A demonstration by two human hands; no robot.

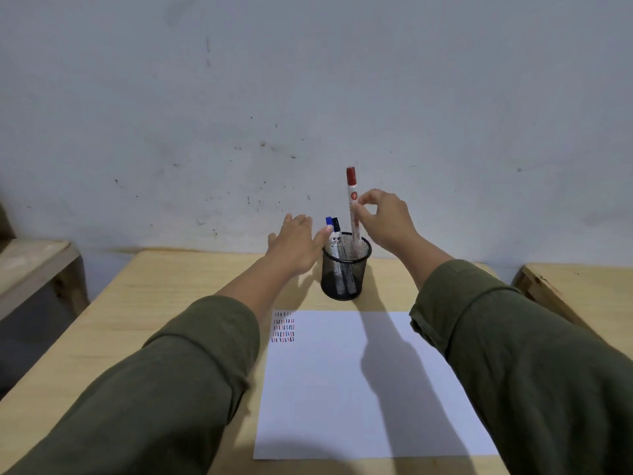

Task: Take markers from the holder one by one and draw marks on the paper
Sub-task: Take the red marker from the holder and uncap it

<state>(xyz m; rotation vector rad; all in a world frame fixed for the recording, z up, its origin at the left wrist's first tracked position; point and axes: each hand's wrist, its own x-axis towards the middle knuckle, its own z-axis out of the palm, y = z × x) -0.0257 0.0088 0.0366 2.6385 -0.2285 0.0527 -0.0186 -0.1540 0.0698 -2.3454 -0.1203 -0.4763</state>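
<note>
Pinching red marker [352, 204] above mesh holder [346, 269], 2 markers [335, 234] inside

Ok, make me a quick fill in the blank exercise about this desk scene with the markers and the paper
1. The right hand holds the marker with the ____ cap.
2. The holder stands on the table beyond the ____.
3. The left hand is beside the holder, holding ____.

Missing words: red; paper; nothing
</note>
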